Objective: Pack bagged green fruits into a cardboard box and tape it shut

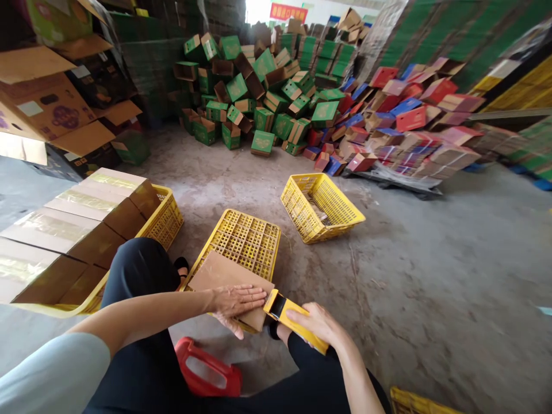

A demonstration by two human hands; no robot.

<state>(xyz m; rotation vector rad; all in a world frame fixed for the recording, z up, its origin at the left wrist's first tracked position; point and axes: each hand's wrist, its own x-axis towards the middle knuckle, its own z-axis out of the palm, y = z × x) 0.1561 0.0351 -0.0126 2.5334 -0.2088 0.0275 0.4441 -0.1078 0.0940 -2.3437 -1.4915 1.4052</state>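
A brown cardboard box (pixel 224 273) rests on an upturned yellow plastic crate (pixel 248 233) between my knees. My left hand (pixel 239 302) lies flat across the top of the box with its fingers stretched out. In my right hand (pixel 317 322) is a yellow tape dispenser (pixel 297 322), its head against the right edge of the box near my left fingertips. The fingers of my right hand wrap round its body. Whether tape runs from the dispenser onto the box, I cannot tell.
Taped cardboard boxes (pixel 81 201) fill a yellow crate (pixel 172 215) at left. Another yellow crate (pixel 323 210) stands ahead on the concrete floor. Green boxes (pixel 263 141) and red and blue boxes (pixel 409 118) lie heaped behind. A red plastic stool (pixel 211 374) shows below me.
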